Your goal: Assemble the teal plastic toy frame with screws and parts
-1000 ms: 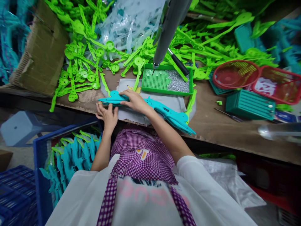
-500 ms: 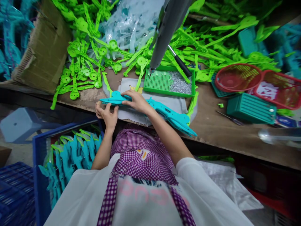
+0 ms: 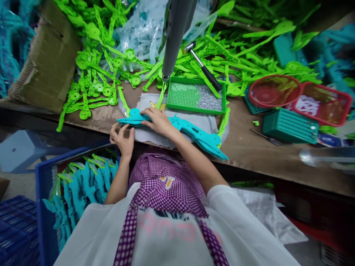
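A long turquoise plastic toy body lies along the table's front edge on a pale grey cloth. My right hand grips its left part, thumb on the near side and fingers over the top. Just below the pointed left end is my left hand, fingers bent and apart, holding nothing I can see. Lime green plastic arms lie near both ends of the body. Above the cloth hangs a grey power screwdriver, tip down, beside a green tray of small metal screws.
A hammer rests across the tray's back edge. Heaps of lime green parts cover the table's back. Red baskets and a teal basket stand right. Below left, a blue crate holds turquoise bodies. A cardboard box stands left.
My left hand has drawn slightly down from the body's left end. My right hand keeps its grip. The hanging screwdriver appears further left, and the hammer's head now shows. The view has shifted slightly.
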